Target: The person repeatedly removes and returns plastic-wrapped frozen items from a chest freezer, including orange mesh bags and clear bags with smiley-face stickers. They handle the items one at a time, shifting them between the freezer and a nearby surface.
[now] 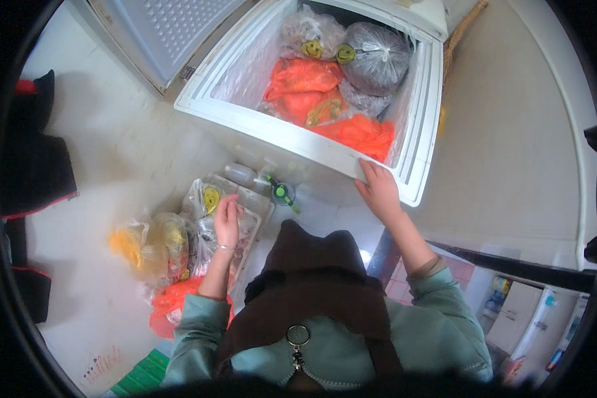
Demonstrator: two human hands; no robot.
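Observation:
My right hand (381, 191) holds the near rim of an open chest freezer (288, 138), its fingers over the rim's top and its thumb near the outer edge. Inside the freezer lie orange-red plastic bags (306, 82), an orange-red bag (360, 134) close to the near wall, and a tied clear bag (378, 59) with dark contents. My left hand (227, 219) hovers above clear plastic bags (204, 234), fingers loosely bent, with nothing visible in it. Those bags lie on or beside a pale tray (251, 219); their exact contents are unclear.
The freezer's raised lid (164, 35) leans at upper left. By the freezer's front stand a plastic bottle (240, 174) and a green-handled container (281, 191). A yellow-filled bag (129, 246) and a red bag (171, 306) lie at left. Black-and-red objects (37, 169) line the left edge.

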